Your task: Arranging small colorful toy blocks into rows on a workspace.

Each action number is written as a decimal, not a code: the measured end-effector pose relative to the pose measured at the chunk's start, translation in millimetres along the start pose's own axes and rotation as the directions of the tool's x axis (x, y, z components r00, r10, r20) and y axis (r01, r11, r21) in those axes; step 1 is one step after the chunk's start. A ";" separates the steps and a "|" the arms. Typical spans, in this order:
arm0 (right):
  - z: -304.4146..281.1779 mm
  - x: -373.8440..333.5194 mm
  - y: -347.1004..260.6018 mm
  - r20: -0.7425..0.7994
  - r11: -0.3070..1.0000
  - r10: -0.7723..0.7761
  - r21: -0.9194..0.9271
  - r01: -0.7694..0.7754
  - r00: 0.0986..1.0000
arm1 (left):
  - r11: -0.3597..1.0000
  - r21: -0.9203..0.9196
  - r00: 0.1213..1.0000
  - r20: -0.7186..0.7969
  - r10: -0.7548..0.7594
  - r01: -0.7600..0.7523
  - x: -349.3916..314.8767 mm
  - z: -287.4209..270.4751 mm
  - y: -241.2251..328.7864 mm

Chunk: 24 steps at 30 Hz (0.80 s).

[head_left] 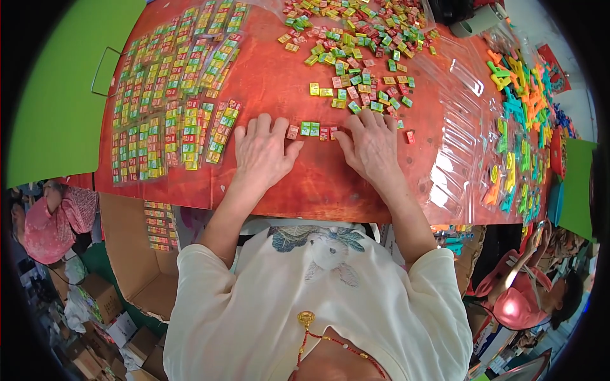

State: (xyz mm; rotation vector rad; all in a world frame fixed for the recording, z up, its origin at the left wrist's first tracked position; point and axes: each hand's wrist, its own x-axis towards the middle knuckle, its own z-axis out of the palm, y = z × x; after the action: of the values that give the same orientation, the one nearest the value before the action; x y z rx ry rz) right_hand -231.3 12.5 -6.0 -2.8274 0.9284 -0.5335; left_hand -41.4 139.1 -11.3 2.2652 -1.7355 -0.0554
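A short row of small candy-like boxes, among them green ones (pixel 310 129) and red ones (pixel 325 133), lies on the red table between my hands. My left hand (pixel 262 152) rests palm down at the row's left end, thumb spread from its bent fingers, beside a red-and-white box (pixel 292 131). At the other end is my right hand (pixel 373 147), its thumb next to the last red box and its fingertips near loose green and yellow boxes (pixel 354 107). Neither hand visibly grips anything; what lies under the fingers is hidden.
A large loose pile of the boxes (pixel 356 44) spreads across the far middle. Filled transparent strips (pixel 152 120) cover the left side. Transparent plastic trays (pixel 454 152) lie right, beside colourful toy guns (pixel 527 95). Cardboard boxes (pixel 143 273) stand below the table; other people sit at both sides.
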 end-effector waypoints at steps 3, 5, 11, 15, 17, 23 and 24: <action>-1.4 13.5 -15.2 -0.047 0.992 -0.088 0.082 0.091 0.995 | 0.996 -0.027 0.993 -0.081 0.081 -0.083 4.9 8.2 1.3; 9.7 17.5 -21.5 -0.025 0.989 -0.118 0.080 0.120 0.993 | 0.990 -0.004 0.989 -0.045 0.139 -0.140 8.8 17.6 -1.0; 23.9 11.6 -17.5 0.002 0.984 -0.158 0.080 0.158 0.987 | 0.985 -0.065 0.980 -0.131 0.149 -0.158 -1.1 26.8 -14.2; 19.9 18.0 -20.9 -0.024 0.983 -0.145 0.114 0.147 0.989 | 0.983 -0.149 0.985 -0.150 0.082 -0.104 -8.7 20.9 -12.5; 19.0 25.2 -27.4 -0.020 0.973 -0.174 0.153 0.175 0.985 | 0.987 -0.118 0.987 -0.128 0.095 -0.111 -12.3 19.4 -17.5; 17.8 40.0 1.2 -0.108 0.995 -0.063 0.066 0.070 0.992 | 0.990 -0.118 0.986 -0.158 0.053 -0.072 -14.2 22.8 -32.2; 18.9 40.8 10.5 -0.144 0.999 -0.027 0.022 0.031 0.989 | 0.987 -0.140 0.979 -0.198 0.052 -0.081 -12.2 21.2 -31.7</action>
State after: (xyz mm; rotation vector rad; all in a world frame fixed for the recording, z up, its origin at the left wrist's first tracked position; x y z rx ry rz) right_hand -199.6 -20.1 -14.0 -2.8155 0.8988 -0.7558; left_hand -19.2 153.8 -41.2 2.0331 -1.6473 0.0475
